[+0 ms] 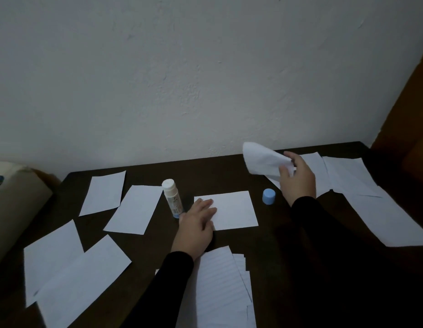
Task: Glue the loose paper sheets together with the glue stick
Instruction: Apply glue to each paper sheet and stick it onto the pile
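Partly, the left hand (198,221) covers the glue stick (172,201) base

Only 1 view: a wide-angle camera worn on the head, looking forward and down over the dark counter (229,171) from close above its near edge. It faces the pale wall (205,79) (filling the upper half), both forearms reaching in from below.
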Demonstrator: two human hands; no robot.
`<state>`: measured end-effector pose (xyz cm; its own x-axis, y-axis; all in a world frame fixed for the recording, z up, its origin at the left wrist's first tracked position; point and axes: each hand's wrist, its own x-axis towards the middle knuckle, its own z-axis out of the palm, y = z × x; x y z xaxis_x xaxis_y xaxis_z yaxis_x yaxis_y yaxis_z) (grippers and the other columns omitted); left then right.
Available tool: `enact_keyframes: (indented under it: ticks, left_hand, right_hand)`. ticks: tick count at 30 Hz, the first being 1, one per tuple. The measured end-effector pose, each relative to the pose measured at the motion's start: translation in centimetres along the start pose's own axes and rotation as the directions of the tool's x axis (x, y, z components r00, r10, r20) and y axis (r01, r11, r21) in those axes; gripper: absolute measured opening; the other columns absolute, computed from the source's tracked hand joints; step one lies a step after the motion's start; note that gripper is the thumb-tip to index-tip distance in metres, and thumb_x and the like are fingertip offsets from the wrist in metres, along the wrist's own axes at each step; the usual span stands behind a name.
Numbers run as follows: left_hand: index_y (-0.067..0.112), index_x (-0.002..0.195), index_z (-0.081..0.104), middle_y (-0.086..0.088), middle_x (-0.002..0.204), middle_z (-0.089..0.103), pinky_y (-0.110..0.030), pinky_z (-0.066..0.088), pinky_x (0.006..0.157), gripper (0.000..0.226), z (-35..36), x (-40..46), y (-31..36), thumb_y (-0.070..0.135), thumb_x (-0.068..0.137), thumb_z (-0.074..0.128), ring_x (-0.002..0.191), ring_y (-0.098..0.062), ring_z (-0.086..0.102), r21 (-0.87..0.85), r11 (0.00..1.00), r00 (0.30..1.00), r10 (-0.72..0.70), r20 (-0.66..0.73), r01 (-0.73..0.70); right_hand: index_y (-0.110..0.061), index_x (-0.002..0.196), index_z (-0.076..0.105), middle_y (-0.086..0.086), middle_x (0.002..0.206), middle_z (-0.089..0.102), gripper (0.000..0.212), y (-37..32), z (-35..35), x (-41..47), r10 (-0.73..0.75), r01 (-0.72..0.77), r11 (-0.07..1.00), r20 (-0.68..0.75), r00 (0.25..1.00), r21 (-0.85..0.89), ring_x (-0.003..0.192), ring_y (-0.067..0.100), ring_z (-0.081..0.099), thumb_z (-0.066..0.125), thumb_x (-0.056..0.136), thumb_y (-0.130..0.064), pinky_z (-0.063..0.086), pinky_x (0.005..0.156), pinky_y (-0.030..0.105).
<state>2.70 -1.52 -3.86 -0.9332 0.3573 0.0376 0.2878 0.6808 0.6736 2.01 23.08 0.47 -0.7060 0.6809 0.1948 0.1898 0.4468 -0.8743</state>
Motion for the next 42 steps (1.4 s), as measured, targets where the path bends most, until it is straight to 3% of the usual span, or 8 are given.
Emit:
enact_keyframes:
  ticks: [10, 15, 20, 24, 29, 31, 36, 42]
  left_hand:
    - [0.041, 0.113, 0.053, 0.017, 0.118, 0.059, -0.029, 0.047, 0.095, 0.020, -0.3, -1.4, 0.7, 0.046, 0.094, 0.053, 0.111, -0.002, 0.054, -0.384, 0.920, 0.978, -0.150, -0.146, 0.084]
    - [0.045, 0.100, 0.052, 0.021, 0.104, 0.061, -0.016, 0.045, 0.079, 0.009, -0.6, -1.8, 1.1, 0.038, 0.095, 0.054, 0.097, 0.003, 0.057, -0.420, 0.905, 0.977, -0.149, -0.150, 0.074]
    - [0.039, 0.106, 0.056, 0.020, 0.109, 0.063, -0.017, 0.047, 0.084, 0.017, -0.6, -1.7, 0.6, 0.027, 0.094, 0.060, 0.106, -0.002, 0.059, -0.482, 0.874, 0.975, -0.153, -0.158, 0.059]
    - [0.035, 0.136, 0.036, 0.018, 0.115, 0.055, -0.021, 0.046, 0.090, 0.054, -0.5, -1.6, 0.7, 0.027, 0.091, 0.064, 0.105, 0.000, 0.053, -0.397, 0.914, 0.964, -0.171, -0.202, 0.078]
    - [0.034, 0.141, 0.033, 0.008, 0.124, 0.056, -0.033, 0.050, 0.097, 0.055, -0.4, -1.7, 1.2, 0.026, 0.093, 0.060, 0.110, -0.010, 0.055, -0.254, 0.962, 0.957, -0.161, -0.243, 0.097]
    - [0.033, 0.140, 0.035, 0.005, 0.121, 0.058, -0.035, 0.050, 0.097, 0.054, -0.4, -1.7, 1.2, 0.024, 0.093, 0.060, 0.109, -0.013, 0.056, -0.247, 0.963, 0.949, -0.172, -0.266, 0.105]
    - [0.026, 0.112, 0.062, 0.011, 0.103, 0.062, -0.016, 0.042, 0.085, 0.020, 0.1, -1.6, 0.8, 0.023, 0.093, 0.058, 0.100, -0.006, 0.057, -0.077, 0.994, 0.956, -0.096, -0.276, 0.077]
    - [0.020, 0.106, 0.069, 0.010, 0.099, 0.058, -0.002, 0.030, 0.075, 0.016, 0.4, -1.4, 0.7, 0.022, 0.093, 0.060, 0.089, -0.003, 0.052, 0.028, 0.997, 0.942, -0.055, -0.332, 0.068]
  right_hand:
    - [-0.033, 0.116, 0.055, -0.012, 0.108, 0.061, 0.027, -1.1, 1.9, -8.5, -0.003, -0.109, 0.905, 0.263, 0.965, 0.411, 0.099, 0.006, 0.060, 0.059, 0.093, -0.019, 0.053, 0.080, 0.025]
    - [-0.035, 0.121, 0.048, -0.018, 0.106, 0.056, 0.042, 0.8, 1.8, -9.3, -0.041, -0.094, 0.926, 0.346, 0.937, 0.365, 0.098, 0.000, 0.057, 0.062, 0.090, -0.010, 0.050, 0.073, 0.018]
    - [-0.032, 0.123, 0.046, -0.014, 0.095, 0.057, 0.038, 1.7, 2.2, -9.3, -0.045, -0.013, 0.957, 0.191, 0.981, 0.290, 0.087, 0.002, 0.057, 0.062, 0.092, -0.017, 0.048, 0.078, 0.019]
    - [-0.027, 0.129, 0.047, -0.007, 0.088, 0.055, 0.040, 2.1, 2.6, -9.3, -0.084, 0.055, 0.978, 0.134, 0.987, 0.203, 0.082, 0.008, 0.054, 0.060, 0.093, -0.019, 0.042, 0.072, 0.015]
    - [-0.025, 0.119, 0.056, -0.012, 0.085, 0.051, 0.026, 2.8, 3.5, -9.0, -0.145, 0.154, 0.987, 0.166, 0.975, -0.040, 0.083, 0.009, 0.051, 0.057, 0.094, -0.026, 0.048, 0.088, 0.036]
    - [-0.026, 0.116, 0.059, -0.012, 0.083, 0.050, 0.023, 2.9, 3.8, -8.9, -0.156, 0.182, 0.973, 0.173, 0.972, -0.145, 0.085, 0.007, 0.049, 0.057, 0.094, -0.030, 0.040, 0.092, 0.032]
    - [-0.030, 0.115, 0.059, -0.011, 0.087, 0.052, 0.021, 3.0, 3.9, -8.7, -0.141, 0.183, 0.949, 0.173, 0.975, -0.258, 0.090, 0.008, 0.048, 0.056, 0.095, -0.033, 0.028, 0.090, 0.027]
    - [-0.030, 0.116, 0.059, -0.009, 0.089, 0.053, 0.022, 2.9, 4.1, -8.5, -0.139, 0.195, 0.922, 0.182, 0.973, -0.334, 0.092, 0.009, 0.047, 0.054, 0.095, -0.034, 0.027, 0.087, 0.027]
